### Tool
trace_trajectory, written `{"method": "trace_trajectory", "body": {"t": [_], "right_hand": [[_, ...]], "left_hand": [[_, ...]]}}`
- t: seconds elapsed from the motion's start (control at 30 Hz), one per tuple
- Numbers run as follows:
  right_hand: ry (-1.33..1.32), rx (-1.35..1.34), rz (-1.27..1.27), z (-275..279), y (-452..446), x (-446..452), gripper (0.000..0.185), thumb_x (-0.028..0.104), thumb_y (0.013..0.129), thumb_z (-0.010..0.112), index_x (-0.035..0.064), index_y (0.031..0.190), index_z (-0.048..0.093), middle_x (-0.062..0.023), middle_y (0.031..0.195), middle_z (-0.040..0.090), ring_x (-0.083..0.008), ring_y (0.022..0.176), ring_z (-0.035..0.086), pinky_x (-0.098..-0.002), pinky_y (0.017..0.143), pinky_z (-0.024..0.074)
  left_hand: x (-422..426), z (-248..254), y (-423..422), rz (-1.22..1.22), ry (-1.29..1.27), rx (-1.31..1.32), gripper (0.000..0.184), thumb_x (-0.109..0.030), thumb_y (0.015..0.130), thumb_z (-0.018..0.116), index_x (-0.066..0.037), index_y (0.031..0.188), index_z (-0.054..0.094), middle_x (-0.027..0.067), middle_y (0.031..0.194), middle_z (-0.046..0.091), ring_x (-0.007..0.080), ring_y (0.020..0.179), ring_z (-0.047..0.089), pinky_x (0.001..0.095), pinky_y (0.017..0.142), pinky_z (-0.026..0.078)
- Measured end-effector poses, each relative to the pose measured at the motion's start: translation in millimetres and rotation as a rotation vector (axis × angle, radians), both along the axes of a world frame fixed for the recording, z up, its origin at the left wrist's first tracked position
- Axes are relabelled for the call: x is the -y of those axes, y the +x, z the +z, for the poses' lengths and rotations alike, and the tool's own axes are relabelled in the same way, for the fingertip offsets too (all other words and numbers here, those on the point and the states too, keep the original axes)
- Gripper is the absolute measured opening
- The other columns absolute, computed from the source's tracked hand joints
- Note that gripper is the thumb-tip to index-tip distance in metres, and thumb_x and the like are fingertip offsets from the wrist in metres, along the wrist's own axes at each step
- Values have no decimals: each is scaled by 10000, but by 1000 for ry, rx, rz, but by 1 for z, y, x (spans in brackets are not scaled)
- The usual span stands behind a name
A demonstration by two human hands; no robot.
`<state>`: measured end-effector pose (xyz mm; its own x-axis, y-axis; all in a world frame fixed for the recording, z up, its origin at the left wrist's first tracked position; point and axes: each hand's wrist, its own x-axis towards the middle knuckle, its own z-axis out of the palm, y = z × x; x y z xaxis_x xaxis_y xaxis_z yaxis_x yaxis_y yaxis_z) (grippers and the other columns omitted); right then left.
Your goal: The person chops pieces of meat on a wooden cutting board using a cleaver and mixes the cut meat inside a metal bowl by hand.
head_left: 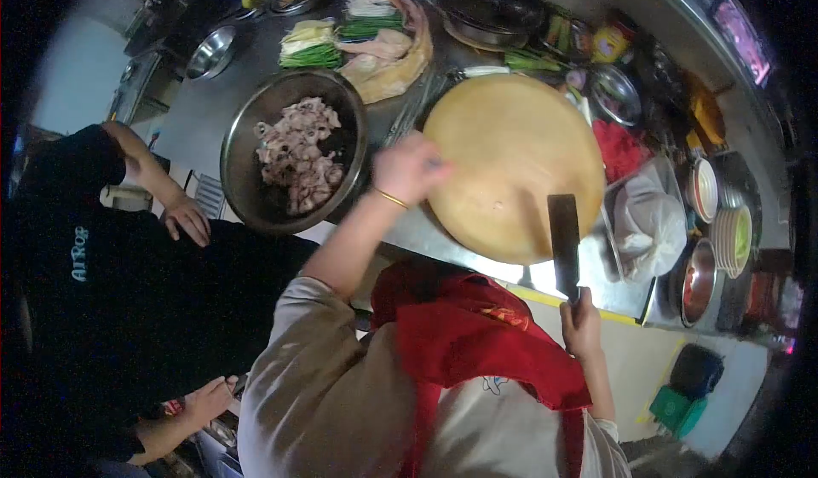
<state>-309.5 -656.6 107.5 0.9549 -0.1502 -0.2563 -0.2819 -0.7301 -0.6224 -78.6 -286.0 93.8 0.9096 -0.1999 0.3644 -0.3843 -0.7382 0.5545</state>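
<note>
My right hand (581, 323) is wrapped round the handle of a cleaver (564, 244), whose dark blade points up over the near right edge of a round cutting board (511, 154). Over the board's left edge is my left hand (411, 169), slightly blurred, with its fingers curled; whether it holds anything is too smeared to tell. A few small scraps lie on the board. Left of my left hand, a large metal bowl (234, 158) holds chopped pale pink meat (298, 150).
Raw meat (388, 77) and cut green onions (311, 56) lie beyond the bowl. Right of the board are a white plastic bag (649, 222), a red bag (619, 150), stacked bowls (731, 239) and a metal bowl (699, 282). A person in black (145, 308) stands close on the left.
</note>
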Motion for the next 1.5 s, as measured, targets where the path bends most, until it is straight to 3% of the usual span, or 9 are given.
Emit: {"method": "trace_trajectory", "body": {"t": [0.13, 0.3, 0.53, 0.6, 0.7, 0.8, 0.93, 1.1, 1.5], "right_hand": [[19, -96, -29, 12, 4, -2, 244, 74, 929, 579, 7, 1134, 466, -156, 687, 562, -218, 560, 520, -350, 533, 429], [148, -151, -166, 18, 10, -7, 219, 89, 953, 559, 7, 1127, 455, -79, 637, 522, -134, 540, 490, -319, 502, 411], [-46, -152, -65, 19, 19, -12, 215, 150, 952, 566, 53, 1094, 438, -163, 639, 545, -285, 500, 563, -411, 478, 434], [-58, -120, -52, 15, 18, -9, 216, 161, 950, 567, 63, 1088, 434, -192, 653, 552, -351, 523, 584, -443, 490, 439], [-22, -201, -76, 32, 25, -19, 244, 94, 951, 553, 8, 1147, 434, -56, 604, 514, -129, 432, 493, -305, 407, 420], [-10, -167, -89, 26, 21, -17, 251, 159, 930, 594, 41, 1098, 449, -233, 735, 605, -438, 688, 615, -487, 617, 474], [-118, -193, -63, 25, 23, -16, 297, 167, 915, 614, 5, 1113, 464, -245, 805, 640, -443, 778, 634, -472, 665, 491], [-77, -143, -17, 26, 23, -8, 267, 202, 915, 614, 17, 1051, 479, -221, 753, 627, -442, 732, 615, -497, 648, 483], [-47, -31, 62, 10, 11, 1, 294, 214, 916, 620, 40, 1104, 476, -211, 760, 645, -443, 750, 637, -515, 652, 498]], "left_hand": [[-117, 21, 36, 336, 366, 67, 638, -333, 708, 813, -20, 1228, 617, 198, 1193, 621, 384, 1085, 581, 447, 946, 460], [-230, -80, 31, 296, 540, -319, 382, -216, 862, 646, -199, 1243, 638, 148, 1260, 564, 363, 1042, 611, 486, 884, 502], [-234, -106, 56, 238, 741, -357, 309, -163, 830, 654, -198, 1136, 688, 141, 1175, 614, 381, 1051, 613, 474, 889, 512], [-239, -99, 57, 343, 570, -320, 350, -128, 815, 671, -165, 1163, 665, 127, 1111, 636, 334, 1029, 631, 435, 869, 526], [-228, -70, 56, 433, -81, -419, 415, -77, 795, 701, -96, 1201, 617, 93, 1053, 645, 234, 1000, 640, 361, 840, 536], [-189, -29, 40, 284, -710, -569, 464, -13, 778, 740, -11, 1205, 560, 44, 1012, 625, 122, 954, 617, 277, 821, 525], [-64, -14, 6, -264, -907, -653, 412, -12, 792, 734, -51, 1174, 586, 36, 1029, 622, 134, 974, 615, 285, 839, 518], [64, -33, -19, -278, 18, -242, 385, -126, 752, 782, -89, 1106, 636, 108, 1067, 599, 293, 938, 635, 376, 862, 525], [79, -60, -53, -376, 7, -76, 423, -211, 727, 761, -165, 1134, 658, 76, 1050, 643, 292, 981, 606, 419, 873, 471]]}}
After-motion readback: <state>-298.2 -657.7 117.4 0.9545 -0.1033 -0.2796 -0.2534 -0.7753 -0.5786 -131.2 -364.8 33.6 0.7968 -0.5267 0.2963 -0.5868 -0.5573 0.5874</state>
